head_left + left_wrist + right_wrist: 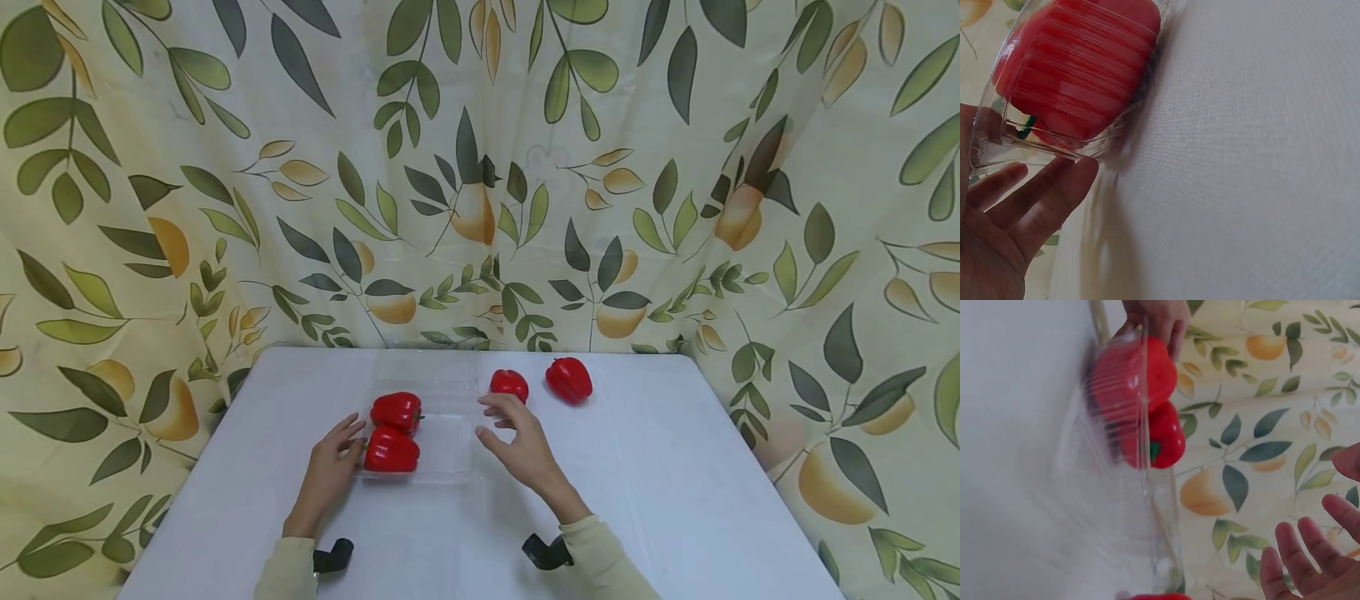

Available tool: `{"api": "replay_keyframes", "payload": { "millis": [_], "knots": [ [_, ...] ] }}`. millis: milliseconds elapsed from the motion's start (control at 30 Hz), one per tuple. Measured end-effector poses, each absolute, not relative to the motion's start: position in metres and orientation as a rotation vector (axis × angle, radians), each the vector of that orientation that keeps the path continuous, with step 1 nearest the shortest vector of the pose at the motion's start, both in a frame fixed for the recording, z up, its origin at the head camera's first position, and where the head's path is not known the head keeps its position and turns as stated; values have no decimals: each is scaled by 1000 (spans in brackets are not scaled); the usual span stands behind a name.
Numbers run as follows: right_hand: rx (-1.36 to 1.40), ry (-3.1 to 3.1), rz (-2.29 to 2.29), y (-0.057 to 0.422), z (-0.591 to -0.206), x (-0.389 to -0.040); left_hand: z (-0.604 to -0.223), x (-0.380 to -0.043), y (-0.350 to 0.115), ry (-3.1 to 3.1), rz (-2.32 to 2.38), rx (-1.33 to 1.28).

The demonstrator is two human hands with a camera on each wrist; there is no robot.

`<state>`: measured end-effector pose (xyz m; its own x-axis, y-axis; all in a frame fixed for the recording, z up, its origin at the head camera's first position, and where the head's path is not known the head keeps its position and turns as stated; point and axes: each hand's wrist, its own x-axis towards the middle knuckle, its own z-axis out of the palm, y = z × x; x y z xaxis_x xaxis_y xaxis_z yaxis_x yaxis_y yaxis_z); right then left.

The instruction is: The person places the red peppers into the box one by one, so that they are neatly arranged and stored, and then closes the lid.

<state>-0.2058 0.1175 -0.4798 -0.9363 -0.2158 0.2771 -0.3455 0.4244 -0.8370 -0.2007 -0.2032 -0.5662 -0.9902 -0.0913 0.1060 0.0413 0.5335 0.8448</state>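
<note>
A clear plastic clamshell container [450,450] lies on the table, its lid [427,367] folded back behind it. Two red bell peppers sit in its left half: a rear one [395,412] and a front one [392,451], whose green stem points left. At the container's left side is my left hand [330,467], fingertips against the clear wall, fingers fairly straight. My right hand [521,446] hovers off the container's right side with fingers spread and nothing in them. Just past its fingertips, a third bell pepper [509,384] is partly hidden by that hand.
Another red bell pepper [568,381] lies farther right near the table's back edge. The white table [660,500] meets a leaf-and-fruit patterned curtain [480,208] at the back. Dark wrist-worn devices [547,552] sit at both sleeves.
</note>
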Motion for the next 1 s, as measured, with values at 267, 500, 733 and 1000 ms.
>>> {"api": "replay_keyframes", "payload": {
  "millis": [267,500,733,1000],
  "knots": [
    [413,-2553,1537,139,-494,-211,-568,-201,-203,-2620,-1459,36],
    [354,-2562,1507,159,-510,-217,-567,-202,-204,-2615,-1462,41],
    [245,-2583,1478,180,-518,-225,-568,-202,-205,-2613,-1477,37],
    [163,-2578,1483,199,-523,-231,-568,-202,-203,-2623,-1483,50]
  ]
}}
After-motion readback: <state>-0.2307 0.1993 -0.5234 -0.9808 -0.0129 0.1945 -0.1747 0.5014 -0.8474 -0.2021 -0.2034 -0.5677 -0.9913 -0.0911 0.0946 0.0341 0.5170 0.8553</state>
